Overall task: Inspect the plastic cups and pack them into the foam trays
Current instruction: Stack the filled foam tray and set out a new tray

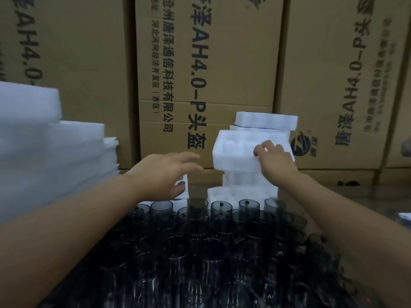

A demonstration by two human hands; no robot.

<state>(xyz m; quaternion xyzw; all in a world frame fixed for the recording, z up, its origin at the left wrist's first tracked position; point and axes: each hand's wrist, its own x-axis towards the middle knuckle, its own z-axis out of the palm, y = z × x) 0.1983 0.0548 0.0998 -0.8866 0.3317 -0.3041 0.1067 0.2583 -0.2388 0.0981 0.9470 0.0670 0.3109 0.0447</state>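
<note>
1. Behind the plastic cups (200,241), which crowd the foreground, our right hand (275,160) pinches the near corner of a foam tray (235,150) and holds it tilted above the tray stack (244,183).
2. Our left hand (164,174) hovers just beside the tray, fingers spread, holding nothing.
3. We judge the step is best done by supporting the free edge with the left hand, levelling the tray, then setting it pockets-up near the cups.

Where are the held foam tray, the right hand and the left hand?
foam tray (233,144), head view, its pocketed top face.
right hand (277,160), head view, back of the hand.
left hand (164,174), head view, back of the hand.
</note>
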